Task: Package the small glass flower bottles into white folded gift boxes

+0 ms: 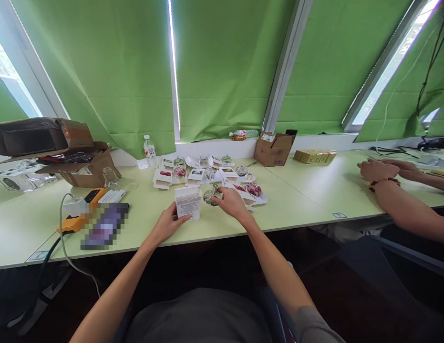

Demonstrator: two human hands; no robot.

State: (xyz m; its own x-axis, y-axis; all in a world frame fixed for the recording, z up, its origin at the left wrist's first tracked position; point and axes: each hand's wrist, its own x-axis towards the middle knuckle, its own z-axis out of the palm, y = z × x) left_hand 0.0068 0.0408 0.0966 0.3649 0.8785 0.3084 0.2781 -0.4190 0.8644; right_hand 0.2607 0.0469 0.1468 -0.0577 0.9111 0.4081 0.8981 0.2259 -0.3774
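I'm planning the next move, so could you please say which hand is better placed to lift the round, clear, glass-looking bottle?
Probably the right hand: its fingers are on the bottle, while the left hand holds the white, upright cardboard box.

Head view, forward and down onto the table [307,195], seemingly near.

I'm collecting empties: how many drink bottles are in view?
2: an upright bottle on the table and a lying bottle on the ledge, left of the carton. More may be hidden.

Near the pale-green table's [314,183] back edge, we see a brown cardboard carton [272,153]. Gold rectangular boxes [314,156] lie beside it.
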